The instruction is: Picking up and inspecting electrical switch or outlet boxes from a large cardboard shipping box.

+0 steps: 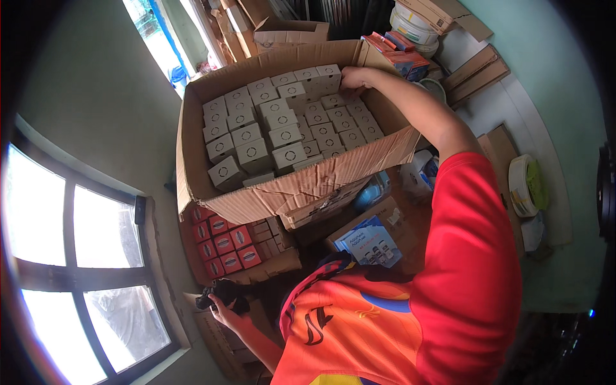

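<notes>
The right hand (354, 78) reaches into the far right corner of the large cardboard carton (314, 187), where it touches the tall end of the far row of small pale-grey boxes (281, 120). Its fingers are bent downward, but the fingertips are hidden, so whether they pinch a box cannot be told. The small boxes fill the large carton in close rows; this packing probably keeps them upright, with their circular marks facing up. The left and far rows stand higher than the right section, likely because the layers differ in number. The open top admits the arm from above. At the near left, well apart from the boxes, the left hand (222, 311) is curled around a black device (208, 298), apparently to support it. Beyond that device, red boxes (223, 244) sit in an open lower carton (277, 264), their printed faces upward.
</notes>
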Demonstrator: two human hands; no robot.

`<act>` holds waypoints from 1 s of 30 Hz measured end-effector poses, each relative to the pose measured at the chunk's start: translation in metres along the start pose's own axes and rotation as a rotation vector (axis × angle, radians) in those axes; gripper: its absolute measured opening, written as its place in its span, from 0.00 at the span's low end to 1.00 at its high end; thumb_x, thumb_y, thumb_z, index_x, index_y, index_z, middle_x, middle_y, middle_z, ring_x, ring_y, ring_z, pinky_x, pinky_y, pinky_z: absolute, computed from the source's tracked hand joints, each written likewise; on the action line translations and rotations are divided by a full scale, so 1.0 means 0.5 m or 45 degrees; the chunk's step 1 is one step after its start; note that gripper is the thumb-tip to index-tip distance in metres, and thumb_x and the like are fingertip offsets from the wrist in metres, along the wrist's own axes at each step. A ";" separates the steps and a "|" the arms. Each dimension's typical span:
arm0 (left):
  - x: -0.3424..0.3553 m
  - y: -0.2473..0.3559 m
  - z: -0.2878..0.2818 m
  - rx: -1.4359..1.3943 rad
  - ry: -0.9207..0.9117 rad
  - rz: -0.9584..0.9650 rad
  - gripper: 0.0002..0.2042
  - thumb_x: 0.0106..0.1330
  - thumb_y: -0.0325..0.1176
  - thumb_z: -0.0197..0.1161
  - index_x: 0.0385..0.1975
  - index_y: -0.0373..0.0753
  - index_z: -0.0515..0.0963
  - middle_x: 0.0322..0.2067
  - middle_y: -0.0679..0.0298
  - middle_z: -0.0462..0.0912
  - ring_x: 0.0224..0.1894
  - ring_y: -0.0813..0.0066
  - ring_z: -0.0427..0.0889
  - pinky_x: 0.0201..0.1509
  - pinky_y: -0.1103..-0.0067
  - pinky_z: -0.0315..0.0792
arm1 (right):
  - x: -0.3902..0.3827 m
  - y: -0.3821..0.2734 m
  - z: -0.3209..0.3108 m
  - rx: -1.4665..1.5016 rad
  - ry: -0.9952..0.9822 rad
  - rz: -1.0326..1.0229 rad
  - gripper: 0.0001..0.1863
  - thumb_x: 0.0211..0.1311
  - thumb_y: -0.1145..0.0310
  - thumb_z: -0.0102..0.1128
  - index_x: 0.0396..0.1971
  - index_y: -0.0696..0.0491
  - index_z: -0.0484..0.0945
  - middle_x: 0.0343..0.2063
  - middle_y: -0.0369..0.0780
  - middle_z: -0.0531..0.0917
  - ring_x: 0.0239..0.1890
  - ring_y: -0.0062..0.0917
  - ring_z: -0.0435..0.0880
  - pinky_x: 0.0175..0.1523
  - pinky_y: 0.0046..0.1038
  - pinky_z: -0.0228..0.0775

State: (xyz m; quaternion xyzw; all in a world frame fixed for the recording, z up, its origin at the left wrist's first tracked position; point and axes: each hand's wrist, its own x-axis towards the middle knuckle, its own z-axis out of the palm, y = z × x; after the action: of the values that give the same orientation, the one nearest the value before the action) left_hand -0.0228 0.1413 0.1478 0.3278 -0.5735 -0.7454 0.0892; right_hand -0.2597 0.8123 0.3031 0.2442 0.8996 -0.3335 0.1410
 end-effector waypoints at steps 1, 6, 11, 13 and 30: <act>-0.002 -0.003 0.005 -0.003 -0.003 -0.005 0.25 0.68 0.52 0.68 0.49 0.36 0.74 0.42 0.57 0.83 0.39 0.66 0.87 0.34 0.73 0.86 | 0.003 0.003 0.000 0.061 -0.110 0.062 0.16 0.69 0.69 0.56 0.54 0.57 0.80 0.43 0.40 0.86 0.38 0.30 0.88 0.36 0.35 0.87; -0.004 -0.004 0.027 -0.082 -0.113 0.011 0.26 0.68 0.52 0.69 0.50 0.34 0.74 0.41 0.57 0.83 0.36 0.67 0.88 0.33 0.74 0.86 | 0.016 0.010 -0.003 -0.295 0.067 -0.027 0.19 0.62 0.71 0.57 0.52 0.59 0.81 0.45 0.48 0.87 0.45 0.39 0.89 0.45 0.39 0.84; 0.006 0.004 0.027 -0.098 -0.115 0.022 0.24 0.69 0.51 0.68 0.50 0.35 0.75 0.40 0.58 0.84 0.35 0.68 0.87 0.33 0.74 0.86 | 0.053 0.034 0.008 -1.157 0.067 -0.247 0.21 0.54 0.69 0.60 0.48 0.59 0.84 0.46 0.54 0.86 0.51 0.45 0.86 0.57 0.39 0.78; 0.010 0.001 0.017 -0.126 -0.112 0.046 0.23 0.70 0.50 0.68 0.49 0.36 0.75 0.40 0.58 0.84 0.36 0.69 0.87 0.34 0.74 0.86 | 0.075 0.053 0.014 -1.224 0.003 -0.259 0.23 0.54 0.67 0.62 0.51 0.58 0.83 0.48 0.52 0.86 0.54 0.44 0.85 0.59 0.39 0.77; 0.017 -0.021 -0.014 -0.105 -0.074 -0.013 0.20 0.72 0.47 0.67 0.52 0.38 0.75 0.42 0.61 0.85 0.38 0.71 0.88 0.31 0.80 0.83 | 0.212 0.156 -0.027 -1.279 -0.178 -0.058 0.31 0.49 0.57 0.72 0.55 0.53 0.83 0.51 0.44 0.86 0.48 0.32 0.86 0.55 0.38 0.79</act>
State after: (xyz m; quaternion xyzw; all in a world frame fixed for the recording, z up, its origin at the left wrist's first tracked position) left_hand -0.0227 0.1349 0.1342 0.3050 -0.5429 -0.7781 0.0822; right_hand -0.3085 0.9096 0.2274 0.1036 0.9425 0.1218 0.2936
